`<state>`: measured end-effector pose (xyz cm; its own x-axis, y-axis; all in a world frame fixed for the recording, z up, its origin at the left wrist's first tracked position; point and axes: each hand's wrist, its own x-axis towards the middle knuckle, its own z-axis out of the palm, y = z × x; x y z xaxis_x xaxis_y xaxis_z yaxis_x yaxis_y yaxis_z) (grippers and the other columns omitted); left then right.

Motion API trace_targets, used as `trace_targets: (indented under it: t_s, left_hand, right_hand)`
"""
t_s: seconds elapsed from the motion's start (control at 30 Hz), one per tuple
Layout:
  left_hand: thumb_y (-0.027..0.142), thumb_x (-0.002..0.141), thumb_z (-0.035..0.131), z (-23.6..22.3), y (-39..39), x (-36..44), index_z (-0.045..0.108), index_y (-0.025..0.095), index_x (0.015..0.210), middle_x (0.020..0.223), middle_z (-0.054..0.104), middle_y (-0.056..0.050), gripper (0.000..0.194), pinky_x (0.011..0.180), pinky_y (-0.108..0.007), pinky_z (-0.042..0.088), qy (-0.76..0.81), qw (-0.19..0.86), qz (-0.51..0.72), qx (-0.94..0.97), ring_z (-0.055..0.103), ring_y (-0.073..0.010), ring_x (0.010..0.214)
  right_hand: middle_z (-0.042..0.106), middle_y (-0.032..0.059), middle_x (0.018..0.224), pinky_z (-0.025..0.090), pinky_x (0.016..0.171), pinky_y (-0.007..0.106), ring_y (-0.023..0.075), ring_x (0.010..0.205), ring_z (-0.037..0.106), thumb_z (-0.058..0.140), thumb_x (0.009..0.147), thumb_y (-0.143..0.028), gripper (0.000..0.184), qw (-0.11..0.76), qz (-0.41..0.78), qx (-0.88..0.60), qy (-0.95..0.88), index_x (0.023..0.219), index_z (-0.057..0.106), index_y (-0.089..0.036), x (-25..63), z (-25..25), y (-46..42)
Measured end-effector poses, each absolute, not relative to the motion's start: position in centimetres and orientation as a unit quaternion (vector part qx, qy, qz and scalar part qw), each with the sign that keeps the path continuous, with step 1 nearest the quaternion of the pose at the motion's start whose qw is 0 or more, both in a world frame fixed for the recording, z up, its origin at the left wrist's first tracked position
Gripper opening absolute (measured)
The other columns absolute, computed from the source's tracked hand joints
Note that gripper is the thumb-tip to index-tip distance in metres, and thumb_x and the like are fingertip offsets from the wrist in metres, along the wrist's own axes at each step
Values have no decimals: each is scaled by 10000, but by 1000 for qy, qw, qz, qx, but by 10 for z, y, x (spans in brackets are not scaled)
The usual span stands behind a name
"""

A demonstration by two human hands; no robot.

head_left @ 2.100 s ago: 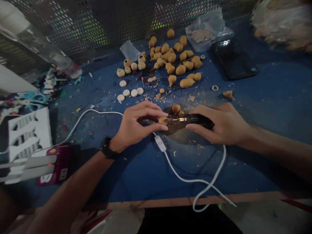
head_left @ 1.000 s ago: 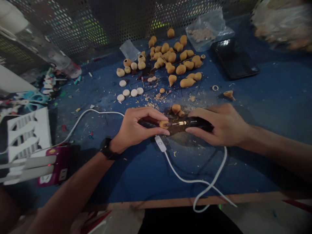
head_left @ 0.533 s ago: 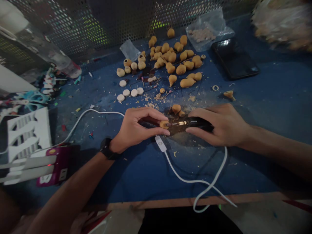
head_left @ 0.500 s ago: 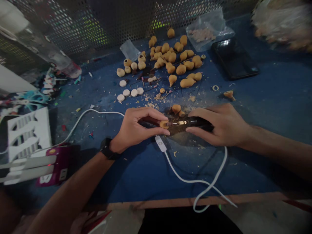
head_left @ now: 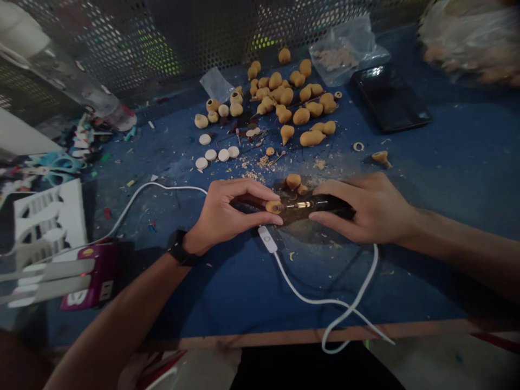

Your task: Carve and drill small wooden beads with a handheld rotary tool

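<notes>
Head view, looking down on a blue workbench point(head_left: 211, 292): the left hand point(head_left: 231, 208), a black watch point(head_left: 179, 248) on its wrist, pinches a small tan wooden bead point(head_left: 274, 207) between thumb and fingers, a thin dark stick point(head_left: 249, 201) running back from the bead into the palm. The right hand point(head_left: 365, 208) is closed around a black rotary tool point(head_left: 329, 203), which lies nearly level, its long axis running left to right, with its brass collet point(head_left: 303, 205) pointing left. Its tip appears to touch the bead, which sits nearer the left hand, right at those fingertips. Two loose tan gourd-shaped pieces point(head_left: 294, 181) lie just beyond the tool, and a white cable point(head_left: 320, 300) with an inline switch point(head_left: 265, 236) trails below.
</notes>
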<state>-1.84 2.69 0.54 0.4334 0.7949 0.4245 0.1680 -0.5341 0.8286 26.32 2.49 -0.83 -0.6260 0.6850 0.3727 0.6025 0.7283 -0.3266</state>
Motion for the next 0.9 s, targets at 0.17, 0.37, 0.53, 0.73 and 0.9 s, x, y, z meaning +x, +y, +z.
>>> trace_targets:
  t_s: [0.17,0.37,0.53,0.73,0.9]
  left_hand:
    - [342,715,980,5,27,-18,830,212,938,886,844,-58,299,649,-234,688,309,372,433,761,808,-178,750]
    - [338,724,976,4,27,-19,828,208,937,887,843,-58,291,648,-228,686,313,367,430,763,804,-170,744]
    - [313,724,976,5,26,-19,827,190,936,888,844,-59,287,671,-211,686,325,361,422,765,811,-169,764]
    - [310,724,976,6,25,-19,827,197,934,891,845,-56,281,667,-215,690,330,361,416,767,810,-171,760]
    - [278,731,971,6,25,-18,829,199,951,893,844,-50,273,676,-211,691,319,363,421,768,810,-165,759]
  right_hand:
    - [742,46,697,404,573,361,247,571,680,514,1043,-569,390,231,90,-370,-895,1014,720,-239,264,-9,25]
    - [732,41,687,395,576,353,235,558,668,524,1050,-552,385,243,83,-363,-896,1021,720,-222,265,-11,24]
    - [732,47,693,402,577,345,230,563,680,509,1062,-539,403,250,70,-350,-900,1008,716,-198,264,-11,24]
    - [728,39,682,401,578,339,225,556,679,527,1056,-529,387,257,64,-347,-900,1010,716,-195,264,-12,24]
    - [727,29,676,397,558,326,217,539,670,527,1058,-523,382,256,61,-339,-903,1004,709,-191,264,-11,25]
